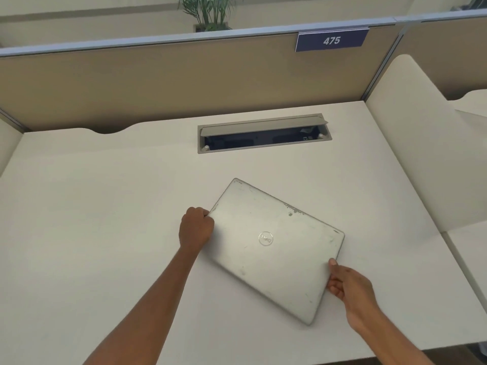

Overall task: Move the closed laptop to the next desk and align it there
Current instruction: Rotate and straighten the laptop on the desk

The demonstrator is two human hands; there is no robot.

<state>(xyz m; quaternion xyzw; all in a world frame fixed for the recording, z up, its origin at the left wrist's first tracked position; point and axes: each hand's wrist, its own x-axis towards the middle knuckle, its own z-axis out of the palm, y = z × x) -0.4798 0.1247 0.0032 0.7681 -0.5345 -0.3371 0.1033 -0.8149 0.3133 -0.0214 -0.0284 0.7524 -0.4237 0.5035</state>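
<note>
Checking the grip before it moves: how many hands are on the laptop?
2. The left hand grips the laptop at its left edge; the right hand holds its right edge, nearer the person.

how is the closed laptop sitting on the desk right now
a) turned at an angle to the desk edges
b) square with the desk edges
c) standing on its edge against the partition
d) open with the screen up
a: the closed laptop lies skewed to the desk edges, with the left hand on one side and the right hand on the opposite side.
</note>
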